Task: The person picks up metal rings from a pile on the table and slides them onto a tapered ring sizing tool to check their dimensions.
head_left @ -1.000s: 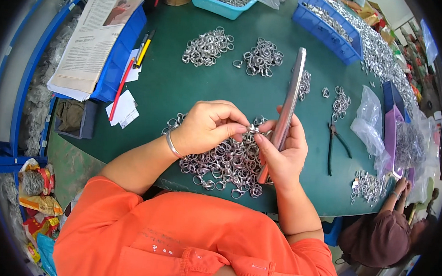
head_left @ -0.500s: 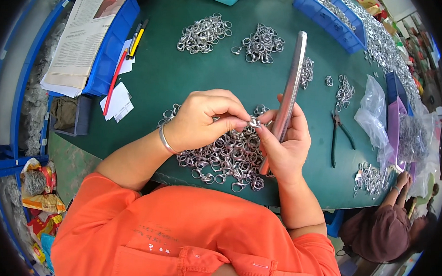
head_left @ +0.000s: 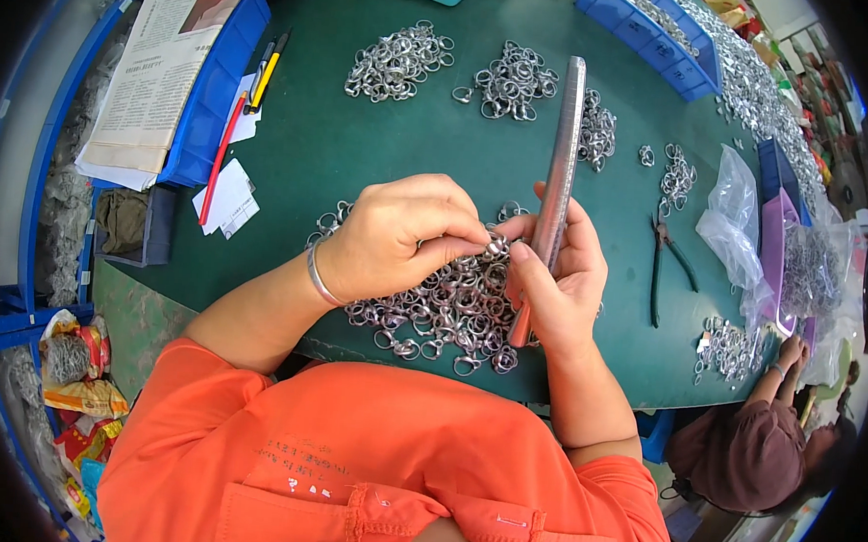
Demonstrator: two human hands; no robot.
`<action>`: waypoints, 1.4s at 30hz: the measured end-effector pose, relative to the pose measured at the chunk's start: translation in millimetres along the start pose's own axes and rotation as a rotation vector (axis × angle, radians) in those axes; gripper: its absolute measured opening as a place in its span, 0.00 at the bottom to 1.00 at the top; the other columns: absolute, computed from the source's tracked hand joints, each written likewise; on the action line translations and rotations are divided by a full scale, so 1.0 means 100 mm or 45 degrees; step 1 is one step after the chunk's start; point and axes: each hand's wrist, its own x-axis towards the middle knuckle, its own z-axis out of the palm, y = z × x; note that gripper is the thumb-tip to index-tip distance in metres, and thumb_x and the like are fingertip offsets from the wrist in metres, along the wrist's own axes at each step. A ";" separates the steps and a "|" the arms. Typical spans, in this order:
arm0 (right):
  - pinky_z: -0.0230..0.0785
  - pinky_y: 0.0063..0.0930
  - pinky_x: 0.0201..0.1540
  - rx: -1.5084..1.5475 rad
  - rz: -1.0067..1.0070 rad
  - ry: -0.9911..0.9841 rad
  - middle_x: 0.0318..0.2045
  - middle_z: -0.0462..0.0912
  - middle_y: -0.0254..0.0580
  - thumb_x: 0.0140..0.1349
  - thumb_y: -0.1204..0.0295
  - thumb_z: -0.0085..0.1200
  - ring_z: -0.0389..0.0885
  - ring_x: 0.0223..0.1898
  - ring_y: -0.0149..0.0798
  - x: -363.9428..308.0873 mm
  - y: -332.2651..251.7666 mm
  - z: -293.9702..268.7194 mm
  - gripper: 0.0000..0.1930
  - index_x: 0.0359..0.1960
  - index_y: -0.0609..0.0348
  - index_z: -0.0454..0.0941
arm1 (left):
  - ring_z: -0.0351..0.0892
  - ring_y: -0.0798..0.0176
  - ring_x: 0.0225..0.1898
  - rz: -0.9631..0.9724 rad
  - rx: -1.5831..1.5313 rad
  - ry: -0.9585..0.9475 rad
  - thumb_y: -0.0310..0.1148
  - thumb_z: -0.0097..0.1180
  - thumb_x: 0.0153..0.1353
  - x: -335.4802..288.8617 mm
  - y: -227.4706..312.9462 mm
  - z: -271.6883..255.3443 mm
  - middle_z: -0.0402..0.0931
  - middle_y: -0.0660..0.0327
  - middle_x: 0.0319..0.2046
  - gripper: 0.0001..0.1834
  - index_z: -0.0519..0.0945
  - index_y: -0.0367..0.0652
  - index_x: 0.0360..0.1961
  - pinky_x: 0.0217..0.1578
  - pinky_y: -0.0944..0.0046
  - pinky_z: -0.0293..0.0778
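My right hand [head_left: 561, 278] grips a long grey metal rod [head_left: 560, 170] that points away from me over the green table [head_left: 362, 149]. My left hand [head_left: 397, 235], with a silver bangle on the wrist, pinches a small metal ring [head_left: 495, 245] against the rod's lower part. Under both hands lies a pile of silver rings [head_left: 442, 311] near the table's front edge.
Two more ring heaps [head_left: 396, 61] [head_left: 511, 79] lie farther back, with smaller ones by the rod. Pliers [head_left: 662, 268] and plastic bags [head_left: 736, 228] are at the right. Blue bins [head_left: 653, 32], a newspaper [head_left: 165, 70] and pens [head_left: 263, 71] line the edges. Another person [head_left: 749, 445] sits at lower right.
Both hands stay together at the rod; the left fingers have shifted slightly on the ring. The view has tilted a little, moving everything down in the picture.
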 end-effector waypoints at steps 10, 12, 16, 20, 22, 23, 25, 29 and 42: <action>0.66 0.12 0.23 -0.008 -0.073 0.028 0.34 0.76 0.41 0.52 0.87 0.52 0.72 0.24 0.22 -0.03 0.01 0.00 0.29 0.57 0.64 0.57 | 0.79 0.63 0.30 -0.110 -0.147 0.022 0.17 0.63 0.43 -0.04 0.02 0.05 0.78 0.58 0.27 0.07 0.79 0.36 0.25 0.30 0.69 0.75; 0.65 0.11 0.24 0.004 -0.085 0.025 0.34 0.76 0.41 0.52 0.87 0.52 0.72 0.24 0.22 -0.03 0.02 0.00 0.29 0.57 0.64 0.57 | 0.79 0.63 0.31 -0.193 -0.197 0.040 0.17 0.62 0.43 -0.05 0.01 0.06 0.78 0.57 0.28 0.07 0.78 0.36 0.25 0.31 0.69 0.75; 0.65 0.11 0.25 0.018 -0.144 -0.005 0.33 0.75 0.39 0.52 0.87 0.52 0.72 0.26 0.21 -0.02 0.02 -0.01 0.29 0.57 0.64 0.57 | 0.78 0.64 0.31 -0.220 -0.246 0.045 0.17 0.62 0.44 -0.02 -0.01 0.05 0.78 0.56 0.30 0.08 0.79 0.35 0.28 0.32 0.69 0.74; 0.65 0.12 0.29 -0.009 -0.175 -0.008 0.33 0.74 0.38 0.52 0.87 0.53 0.72 0.29 0.22 0.02 0.03 0.00 0.30 0.57 0.64 0.57 | 0.77 0.64 0.32 -0.112 -0.191 -0.032 0.19 0.62 0.45 0.05 -0.04 0.01 0.78 0.57 0.30 0.09 0.79 0.34 0.30 0.33 0.70 0.73; 0.65 0.14 0.33 -0.116 -0.180 -0.051 0.33 0.74 0.36 0.51 0.86 0.55 0.71 0.31 0.23 0.02 0.07 0.01 0.30 0.56 0.63 0.58 | 0.78 0.64 0.33 -0.129 -0.183 -0.066 0.19 0.62 0.46 0.04 -0.07 -0.01 0.77 0.56 0.32 0.07 0.78 0.35 0.29 0.34 0.69 0.74; 0.66 0.17 0.35 -0.146 -0.135 -0.066 0.32 0.74 0.35 0.50 0.85 0.56 0.71 0.32 0.24 0.01 0.02 0.04 0.30 0.56 0.63 0.59 | 0.78 0.64 0.34 -0.173 -0.211 -0.060 0.19 0.61 0.46 0.03 -0.07 -0.02 0.77 0.56 0.32 0.07 0.78 0.35 0.29 0.34 0.69 0.75; 0.67 0.19 0.39 -0.298 -0.241 -0.103 0.34 0.76 0.36 0.50 0.83 0.58 0.73 0.35 0.26 0.01 0.12 -0.03 0.29 0.54 0.64 0.61 | 0.78 0.63 0.35 -0.245 -0.178 -0.066 0.17 0.58 0.49 0.02 -0.04 -0.01 0.77 0.55 0.33 0.06 0.77 0.34 0.30 0.36 0.69 0.76; 0.68 0.20 0.42 -0.384 -0.206 -0.051 0.36 0.77 0.37 0.49 0.79 0.61 0.75 0.37 0.26 -0.04 0.15 0.00 0.28 0.53 0.65 0.64 | 0.78 0.62 0.34 -0.204 -0.196 -0.023 0.19 0.55 0.47 -0.04 -0.05 0.01 0.78 0.58 0.31 0.07 0.78 0.38 0.29 0.35 0.67 0.74; 0.69 0.16 0.31 -0.362 -0.170 -0.084 0.35 0.73 0.37 0.48 0.85 0.59 0.73 0.30 0.25 -0.06 0.14 0.02 0.28 0.51 0.64 0.63 | 0.76 0.71 0.32 -0.575 -0.489 -0.085 0.21 0.58 0.50 -0.10 -0.03 0.08 0.74 0.63 0.31 0.05 0.77 0.36 0.30 0.33 0.72 0.75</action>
